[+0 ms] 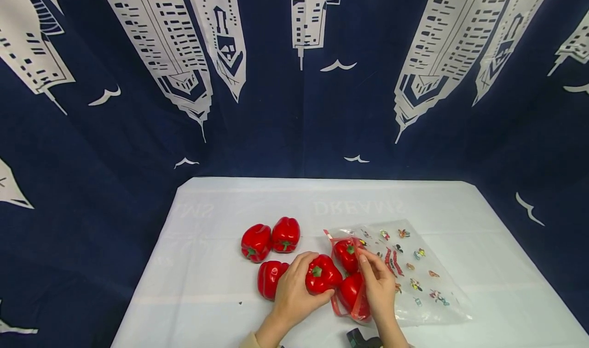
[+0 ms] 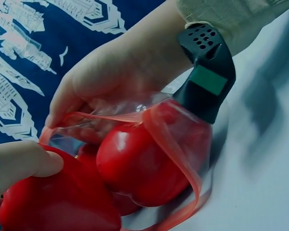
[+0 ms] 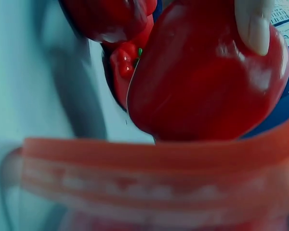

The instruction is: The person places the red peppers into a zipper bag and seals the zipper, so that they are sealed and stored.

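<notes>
One red pepper [image 1: 322, 276] is gripped by the left hand [image 1: 294, 293], the right hand [image 1: 380, 286] pinching a bag's [image 1: 434, 281] rim [image 2: 172, 144], apparently keeping it open.

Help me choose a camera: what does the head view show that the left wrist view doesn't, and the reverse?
Only the head view shows three loose red peppers on the table and the flat end of the bag.

Only the left wrist view shows holes in the dark wrist mount.

Both show the left hand gripping a pepper, the right hand holding the bag's red edge, and peppers inside.
</notes>
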### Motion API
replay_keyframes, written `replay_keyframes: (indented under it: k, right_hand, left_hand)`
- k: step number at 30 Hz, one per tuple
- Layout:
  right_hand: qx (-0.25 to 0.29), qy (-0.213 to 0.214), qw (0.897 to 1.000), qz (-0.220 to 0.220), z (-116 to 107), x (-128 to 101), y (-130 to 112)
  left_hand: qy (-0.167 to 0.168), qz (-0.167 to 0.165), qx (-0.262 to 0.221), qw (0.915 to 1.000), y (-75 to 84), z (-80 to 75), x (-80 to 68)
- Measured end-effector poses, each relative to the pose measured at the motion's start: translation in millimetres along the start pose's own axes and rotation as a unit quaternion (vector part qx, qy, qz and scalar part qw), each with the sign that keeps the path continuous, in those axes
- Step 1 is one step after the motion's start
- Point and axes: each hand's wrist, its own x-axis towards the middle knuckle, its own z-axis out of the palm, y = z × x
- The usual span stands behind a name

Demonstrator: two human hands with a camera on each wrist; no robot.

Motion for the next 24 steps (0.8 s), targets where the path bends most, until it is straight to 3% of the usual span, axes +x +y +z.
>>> replay_keyframes:
  k: [6,12,19,24]
  right_hand:
    - [0.044,-0.007,0.999,-0.028,4.2,-1.8,-0.7]
    - [0.044,-0.003,0.999,-0.015,7.3,-3.1,-3.4]
    - [0.042,-0.001,0.999,0.003,7.7,-4.2,-3.7]
    - [0.038,0.004,0.999,0.011,6.7,-3.6,-4.5]
  left_hand:
    - [0.034,0.029,-0.008,0.9989,-5.0,6.9,-0.8]
    - [0.03,0.001,-0.011,0.9995,-7.1,12.8,-3.0]
    - [0.055,-0.005,0.0,0.9985,-5.2,17.2,-7.4]
    - [0.039,-0.021,0.004,0.999,-1.4,14.3,-10.9]
